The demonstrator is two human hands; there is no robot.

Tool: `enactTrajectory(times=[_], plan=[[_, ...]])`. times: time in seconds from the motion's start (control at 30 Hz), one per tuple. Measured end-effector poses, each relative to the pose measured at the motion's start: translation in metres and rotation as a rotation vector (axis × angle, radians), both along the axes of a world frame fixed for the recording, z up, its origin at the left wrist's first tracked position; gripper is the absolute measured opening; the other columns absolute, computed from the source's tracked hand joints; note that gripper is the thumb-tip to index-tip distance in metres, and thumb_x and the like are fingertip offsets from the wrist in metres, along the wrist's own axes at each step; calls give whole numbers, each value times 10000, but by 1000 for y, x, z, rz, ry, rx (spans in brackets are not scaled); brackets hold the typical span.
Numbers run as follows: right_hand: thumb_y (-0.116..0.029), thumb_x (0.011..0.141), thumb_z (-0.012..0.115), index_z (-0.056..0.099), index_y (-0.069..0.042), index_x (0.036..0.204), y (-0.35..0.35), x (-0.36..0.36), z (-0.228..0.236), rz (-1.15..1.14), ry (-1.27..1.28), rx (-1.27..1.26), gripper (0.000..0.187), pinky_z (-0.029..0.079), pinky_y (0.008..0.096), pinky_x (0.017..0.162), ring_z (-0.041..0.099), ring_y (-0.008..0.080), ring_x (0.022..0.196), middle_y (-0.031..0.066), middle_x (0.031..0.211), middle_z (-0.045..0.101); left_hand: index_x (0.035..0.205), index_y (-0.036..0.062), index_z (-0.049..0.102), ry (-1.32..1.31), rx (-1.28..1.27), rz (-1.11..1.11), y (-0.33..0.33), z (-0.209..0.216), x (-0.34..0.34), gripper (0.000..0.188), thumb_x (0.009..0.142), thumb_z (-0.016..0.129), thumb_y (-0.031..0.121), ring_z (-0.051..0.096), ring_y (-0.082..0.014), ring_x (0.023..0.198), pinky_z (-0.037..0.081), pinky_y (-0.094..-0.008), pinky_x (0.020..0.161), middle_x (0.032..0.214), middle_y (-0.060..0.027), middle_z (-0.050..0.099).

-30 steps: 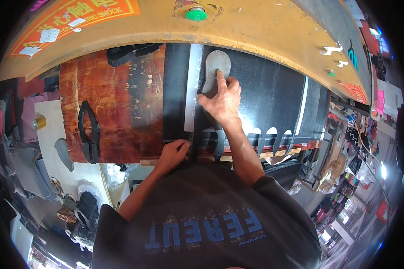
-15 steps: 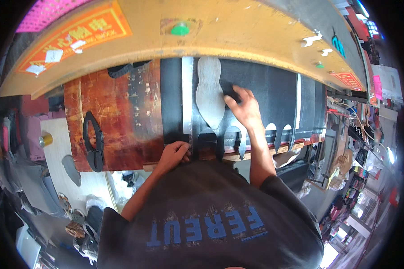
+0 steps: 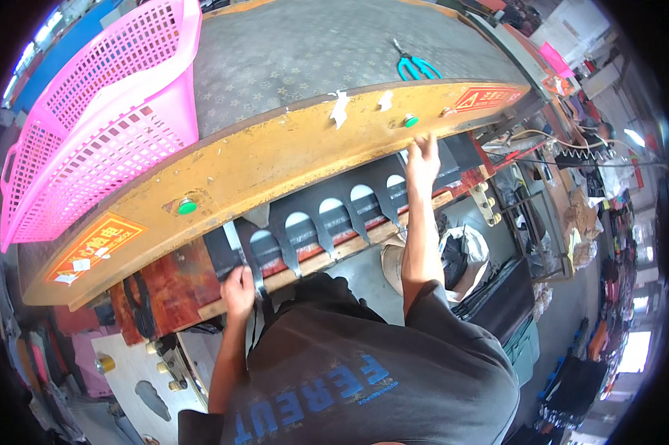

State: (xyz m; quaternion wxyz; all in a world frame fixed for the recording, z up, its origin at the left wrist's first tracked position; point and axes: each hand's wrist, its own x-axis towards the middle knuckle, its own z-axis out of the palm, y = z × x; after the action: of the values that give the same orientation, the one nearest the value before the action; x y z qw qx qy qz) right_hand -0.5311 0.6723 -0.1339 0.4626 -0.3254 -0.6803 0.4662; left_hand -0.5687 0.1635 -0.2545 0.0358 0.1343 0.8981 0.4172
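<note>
A black sheet (image 3: 349, 187), with a row of rounded cutouts and pointed tongues along its near edge, lies partly under a yellow machine beam (image 3: 305, 141). My left hand (image 3: 237, 291) is closed at the sheet's near left edge, beside a pale strip (image 3: 233, 236); its fingertips are hidden. My right hand (image 3: 423, 157) reaches to the right part of the sheet, just below a green button (image 3: 411, 120) on the beam. Its fingers are apart, with nothing visible in them. The tip of a grey sole-shaped piece (image 3: 259, 216) pokes out below the beam.
A pink plastic basket (image 3: 127, 141) and turquoise-handled scissors (image 3: 417, 68) rest on top of the machine. Left of the sheet, a black cutting die (image 3: 138, 308) sits on the worn reddish board (image 3: 179, 285). A white sack (image 3: 464, 256) stands below the board's right side.
The view has swung up and right, showing the machine's top. My right hand has left the grey sole-shaped piece and moved right. That piece is now mostly hidden by the beam.
</note>
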Motion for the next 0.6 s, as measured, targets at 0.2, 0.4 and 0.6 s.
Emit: enactTrajectory(times=[0.2, 0.4, 0.6], plan=[[-60, 1003, 593, 589, -21, 1507, -17, -28, -24, 73, -315, 28, 505, 537, 294, 768, 610, 161, 798, 93, 877, 670, 927, 110, 753, 88, -45, 79, 38, 2, -82, 268, 1002, 696, 361, 698, -394, 682, 546, -471, 645, 743, -177, 693], [-211, 957, 728, 808, -69, 1061, -118, -11, -85, 642, -556, 621, 194, 521, 487, 1025, 702, 368, 986, 143, 984, 754, 905, 116, 742, -31, -61, 114, 43, 9, -91, 303, 998, 660, 392, 709, -445, 797, 566, -514, 737, 805, -189, 715], [-249, 966, 712, 796, -100, 929, -129, -1, -95, 651, -642, 715, 174, 465, 498, 1023, 679, 357, 946, 114, 904, 740, 798, 83, 701, -7, -70, 170, 52, 18, -86, 351, 996, 673, 371, 687, -429, 708, 549, -492, 671, 717, -203, 665]])
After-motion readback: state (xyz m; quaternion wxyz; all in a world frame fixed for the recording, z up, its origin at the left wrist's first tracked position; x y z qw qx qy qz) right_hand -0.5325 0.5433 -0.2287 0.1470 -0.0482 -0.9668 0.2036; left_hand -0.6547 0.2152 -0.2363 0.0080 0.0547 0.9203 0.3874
